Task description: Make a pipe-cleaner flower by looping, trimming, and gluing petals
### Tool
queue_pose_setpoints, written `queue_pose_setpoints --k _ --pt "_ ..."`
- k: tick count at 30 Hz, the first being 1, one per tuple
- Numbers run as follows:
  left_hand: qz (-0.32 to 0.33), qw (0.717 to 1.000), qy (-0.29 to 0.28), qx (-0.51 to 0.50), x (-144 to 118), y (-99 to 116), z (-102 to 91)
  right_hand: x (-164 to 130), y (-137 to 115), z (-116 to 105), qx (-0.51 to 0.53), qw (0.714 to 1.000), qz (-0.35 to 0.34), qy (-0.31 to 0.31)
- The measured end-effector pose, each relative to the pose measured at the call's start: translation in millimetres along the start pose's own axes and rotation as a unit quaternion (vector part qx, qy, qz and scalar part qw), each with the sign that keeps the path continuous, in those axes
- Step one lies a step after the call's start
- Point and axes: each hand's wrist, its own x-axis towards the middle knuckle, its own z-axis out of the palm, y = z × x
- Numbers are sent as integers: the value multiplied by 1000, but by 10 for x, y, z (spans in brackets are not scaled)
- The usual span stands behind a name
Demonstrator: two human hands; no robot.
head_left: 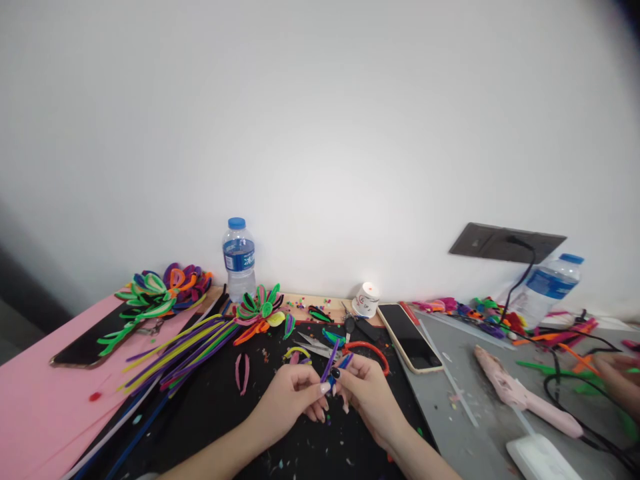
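Observation:
My left hand (293, 397) and my right hand (365, 393) meet over the black mat (210, 433). Between their fingertips they pinch a purple pipe cleaner (329, 362), with a blue strand beside it at the right fingers. Just beyond lie scissors (370, 345) with a red handle, partly behind my right hand. A pink pipe-cleaner loop (242, 373) rests left of my hands. Farther left a bundle of long pipe cleaners (185, 353) in yellow, purple and green lies slanted, and a pipe-cleaner flower (260, 307) sits at its far end.
A water bottle (239, 260) stands by the wall. A white paper cup (366, 300) and a phone (411, 337) are behind my right hand. At right lie a pink glue gun (525, 393), cables and another person's hand (620, 377). More pipe-cleaner flowers (165, 290) rest far left.

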Motion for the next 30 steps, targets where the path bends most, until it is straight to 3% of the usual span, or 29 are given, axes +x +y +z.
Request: queue_pose_setpoints --k 6,12,21,30 --pt "-8 997 -39 68 -16 8 4 15 16 -53 -97 995 -9 0" --pt "4 985 -81 151 -35 -21 11 -8 -36 -49 -195 980 3 -41" --pt "-15 976 -92 196 -53 -60 19 -21 -61 -5 -170 983 -26 -61" --pt "85 982 -21 167 -54 50 6 -17 -64 -39 -121 992 -9 41"
